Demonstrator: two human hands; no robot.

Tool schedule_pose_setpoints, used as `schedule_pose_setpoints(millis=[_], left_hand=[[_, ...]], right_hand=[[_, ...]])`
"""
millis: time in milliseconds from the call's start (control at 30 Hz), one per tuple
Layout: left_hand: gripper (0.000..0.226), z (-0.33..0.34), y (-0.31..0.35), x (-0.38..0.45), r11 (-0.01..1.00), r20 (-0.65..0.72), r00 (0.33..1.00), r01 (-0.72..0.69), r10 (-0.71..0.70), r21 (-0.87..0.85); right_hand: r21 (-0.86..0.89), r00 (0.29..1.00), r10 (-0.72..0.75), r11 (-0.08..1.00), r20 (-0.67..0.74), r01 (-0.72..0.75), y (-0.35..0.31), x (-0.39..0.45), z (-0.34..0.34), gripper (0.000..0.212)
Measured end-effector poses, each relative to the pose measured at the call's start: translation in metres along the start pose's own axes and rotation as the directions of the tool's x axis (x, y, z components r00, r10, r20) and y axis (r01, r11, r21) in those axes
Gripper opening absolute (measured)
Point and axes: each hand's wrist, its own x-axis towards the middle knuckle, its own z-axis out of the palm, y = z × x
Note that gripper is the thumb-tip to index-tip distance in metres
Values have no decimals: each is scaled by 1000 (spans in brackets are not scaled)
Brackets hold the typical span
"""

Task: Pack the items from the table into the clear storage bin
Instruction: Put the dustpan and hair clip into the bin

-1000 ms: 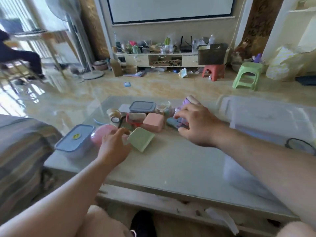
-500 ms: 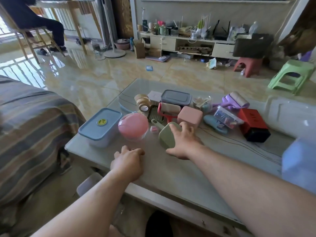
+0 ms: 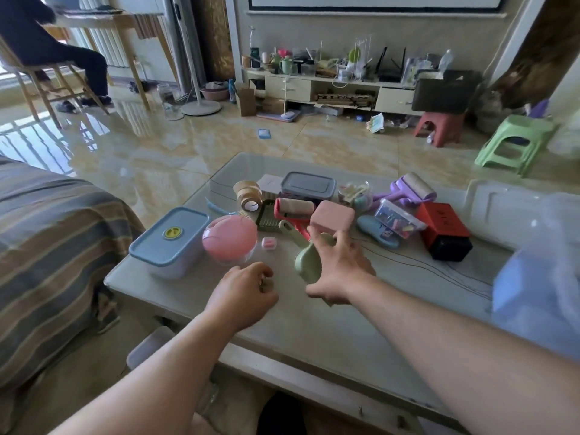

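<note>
My right hand [image 3: 342, 271] is shut on a pale green scoop [image 3: 309, 262], tilted just above the glass-topped table [image 3: 314, 324]. Beside it, low over the table, my left hand [image 3: 241, 296] is curled into a loose fist. Behind the hands lie a pink round container [image 3: 229, 240], a blue-lidded box [image 3: 169, 240], a pink box [image 3: 331, 218], a red lint roller [image 3: 293, 207], tape rolls [image 3: 248, 194], a grey-lidded container [image 3: 307, 185], a purple lint roller [image 3: 411, 188] and a red-and-black box [image 3: 445, 229]. The clear storage bin [image 3: 502, 215] stands at the table's right end, partly blurred.
A striped sofa [image 3: 47, 246] borders the table on the left. A blurred blue shape [image 3: 533, 287] sits at the right edge. Across the tiled floor are a red stool [image 3: 439, 127], a green stool [image 3: 514, 142] and a person seated on a chair [image 3: 47, 58].
My right hand has left the purple items and closed on the green scoop, lifting and tilting it. My left hand let go of the scoop and curled nearer the table's front edge.
</note>
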Motion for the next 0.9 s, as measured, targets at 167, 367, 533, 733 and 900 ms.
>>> schedule_pose_setpoints(millis=[167,367,533,733,900], left_hand=[[56,-17,86,-25,962,-126,961,-259,248,-85],[56,-37,216,-63,832,-172,833,-546,526,-96],[39,-32,321,-96,706,-149,713,-701,686,-104],[20,22,407,-101,547,-1,550,-831,835,-105],[16,82,457,-95,529,152,512,-842,846,-105]], right_hand=[[188,982,-181,964,-49,187,43,-65,-87,111],[254,954,-177,937,-242,238,115,-167,-192,102],[480,899,124,871,-420,104,226,-238,-254,95],[778,837,505,605,-211,-169,358,-291,-244,81],[776,814,580,511,7,-371,432,-308,-217,62]])
